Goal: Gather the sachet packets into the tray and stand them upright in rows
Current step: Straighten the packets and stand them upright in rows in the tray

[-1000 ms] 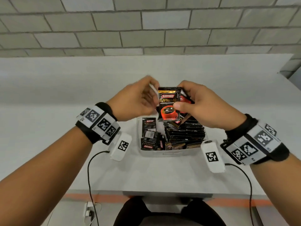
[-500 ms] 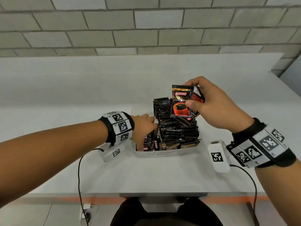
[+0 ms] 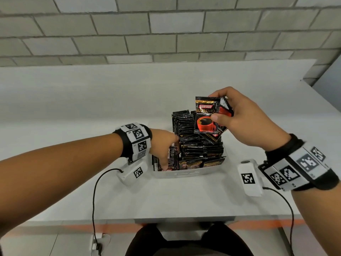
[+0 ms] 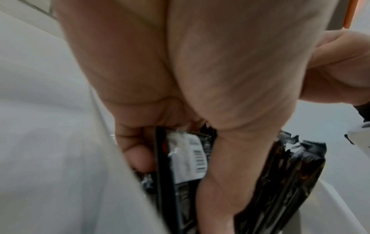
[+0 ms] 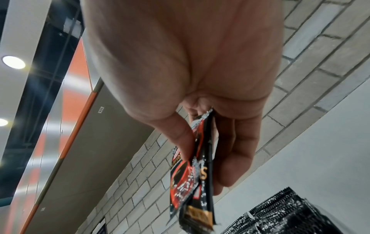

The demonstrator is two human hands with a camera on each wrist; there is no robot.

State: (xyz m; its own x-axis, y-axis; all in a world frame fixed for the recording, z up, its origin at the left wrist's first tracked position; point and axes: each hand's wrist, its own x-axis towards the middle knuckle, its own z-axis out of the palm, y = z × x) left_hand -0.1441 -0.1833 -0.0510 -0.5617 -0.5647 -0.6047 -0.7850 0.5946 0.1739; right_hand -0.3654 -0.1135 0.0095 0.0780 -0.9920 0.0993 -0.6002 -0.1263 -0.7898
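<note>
A clear plastic tray stands at the table's middle. Black Kopiko sachets fill its right side in a tight upright row, also seen in the right wrist view. My left hand is down in the tray's left side. There its thumb and a finger pinch a sachet with a barcode label among other standing ones. My right hand hovers above the tray's far right and pinches a few sachets between thumb and fingers, held upright.
The white table stretches around the tray, with a grey brick wall behind it. Cables hang from both wrist cameras over the near edge. My lap shows below the table's front edge.
My left hand left the bundle in my right hand and dropped into the tray's left side with a sachet. The right hand stays raised with its sachets, shifted slightly right.
</note>
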